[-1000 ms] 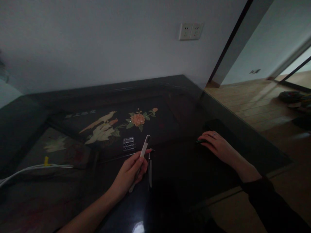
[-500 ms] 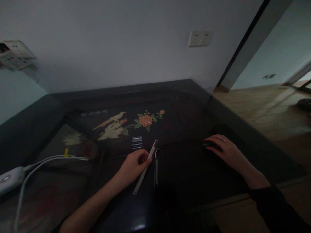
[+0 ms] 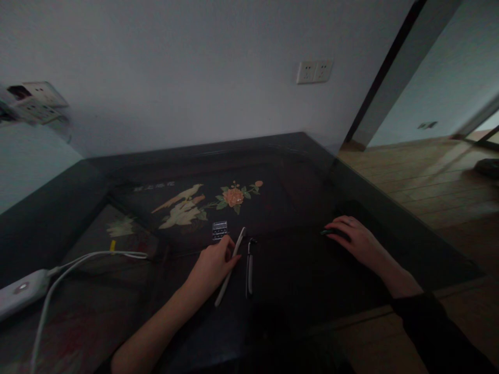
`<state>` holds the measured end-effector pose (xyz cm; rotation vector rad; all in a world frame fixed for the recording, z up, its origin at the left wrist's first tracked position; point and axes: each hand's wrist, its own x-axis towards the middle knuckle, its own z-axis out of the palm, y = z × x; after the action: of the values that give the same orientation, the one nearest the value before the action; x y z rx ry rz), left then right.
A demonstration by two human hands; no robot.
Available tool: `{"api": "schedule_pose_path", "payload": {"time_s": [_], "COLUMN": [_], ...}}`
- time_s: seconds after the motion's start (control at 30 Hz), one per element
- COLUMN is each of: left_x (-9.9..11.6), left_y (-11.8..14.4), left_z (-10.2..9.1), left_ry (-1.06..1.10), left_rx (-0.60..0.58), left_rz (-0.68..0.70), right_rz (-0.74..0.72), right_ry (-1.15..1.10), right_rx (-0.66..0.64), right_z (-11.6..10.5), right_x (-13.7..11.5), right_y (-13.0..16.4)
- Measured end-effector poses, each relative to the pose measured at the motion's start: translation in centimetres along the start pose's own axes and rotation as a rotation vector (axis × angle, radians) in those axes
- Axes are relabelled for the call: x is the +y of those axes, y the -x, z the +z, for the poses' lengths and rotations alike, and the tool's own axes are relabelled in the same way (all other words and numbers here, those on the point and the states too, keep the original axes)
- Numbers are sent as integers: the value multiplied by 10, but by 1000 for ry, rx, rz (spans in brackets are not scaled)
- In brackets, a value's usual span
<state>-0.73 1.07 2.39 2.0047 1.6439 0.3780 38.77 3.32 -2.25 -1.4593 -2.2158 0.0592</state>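
Note:
My left hand [image 3: 214, 262] is closed in a pinch around a slim, pale, stick-like tool [image 3: 225, 285], which slants up and to the right. Just right of it, a thin dark-and-silver tool [image 3: 250, 272] with a bent tip lies on the dark tabletop [image 3: 296, 306]. Beyond my left fingers is a small rectangular pack [image 3: 219, 229] with rows of shiny pieces; its near edge is partly hidden. Over to the right, my right hand [image 3: 356, 239] is closed on a small dark object [image 3: 325, 231], mostly covered by the fingers and too dim to name.
A white power strip [image 3: 23, 292] with white cables [image 3: 88, 255] lies at the left. Bird and flower decoration [image 3: 233, 197] marks the tabletop. Wall sockets [image 3: 315, 71] are on the white wall behind. The table's right edge borders a wooden floor [image 3: 413, 166].
My left hand and the pale tool have shifted slightly, and the tool's top end sits a little further left. My right hand keeps its grip. The camera view has moved a little.

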Motion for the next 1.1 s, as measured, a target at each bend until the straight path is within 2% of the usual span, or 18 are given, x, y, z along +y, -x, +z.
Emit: {"api": "schedule_pose_path", "payload": {"time_s": [0.23, 0.37, 0.47, 0.57, 0.67, 0.8, 0.93, 1.03, 1.1], "left_x": [-5, -5, -11, -26, -45, -63, -71, -73, -72], "left_y": [2, 5, -4, -25, -44, -49, -45, -46, -47], "left_z": [4, -4, -21, -35, -35, -22, -18, -20, -22], "left_ry": [-84, -142, -153, -141, -118, -95, -91, -83, -75], "left_rx": [-44, -36, 47, 196, 298, 244, 209, 204, 208], "left_rz": [47, 73, 48, 12, 14, 114, 182, 204, 212], "right_rz": [20, 25, 8, -24, -56, -77, -41, 6, 46], "right_ry": [-26, -52, -81, -111, -132, -160, -179, -195, -207], "right_rx": [-35, -84, -149, -235, -335, -459, -543, -557, -510], "right_z": [-2, -4, -3, 2, 10, 18, 17, 10, 6], "right_x": [-3, -12, -24, -42, -60, -74, -75, -72, -74], "right_y": [-3, -5, -13, -30, -53, -79, -92, -94, -95]}}
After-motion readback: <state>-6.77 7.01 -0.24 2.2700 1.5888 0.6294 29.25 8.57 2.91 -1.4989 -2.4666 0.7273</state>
